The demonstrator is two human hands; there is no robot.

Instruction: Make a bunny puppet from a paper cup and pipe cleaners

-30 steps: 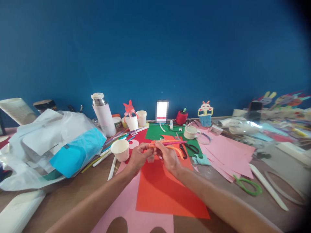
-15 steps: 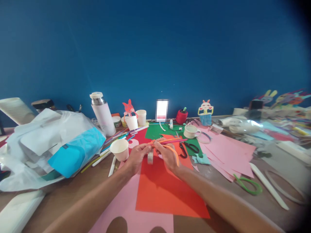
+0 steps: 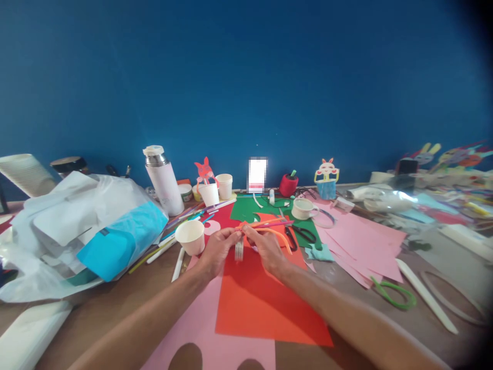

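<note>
My left hand (image 3: 220, 251) is closed in a pinch on the near ends of orange and pink pipe cleaners. Against its fingertips hangs a narrow roll of tape (image 3: 239, 251), seen edge-on. Close beside it, my right hand (image 3: 268, 250) is closed too, thumb and fingers pressed on the same strands. The orange pipe cleaner (image 3: 284, 238) curves out over the right hand, and the pink one (image 3: 278, 223) points right. Exactly where the fingertips meet the strands is partly hidden. Beneath both hands lies an orange paper sheet (image 3: 265, 308).
Black-handled scissors (image 3: 304, 234) lie right of my hands, near pink sheets (image 3: 365, 241). A white paper cup (image 3: 190, 237) stands left. Further off are a flask (image 3: 165, 187), a plastic bag (image 3: 50, 221), a handled cup (image 3: 302, 209) and a green pipe cleaner (image 3: 396, 297).
The orange pipe cleaner's loose end has swung outward to the right, away from my right wrist. My right fingers have shifted slightly on the strands; the tape still hangs between the hands.
</note>
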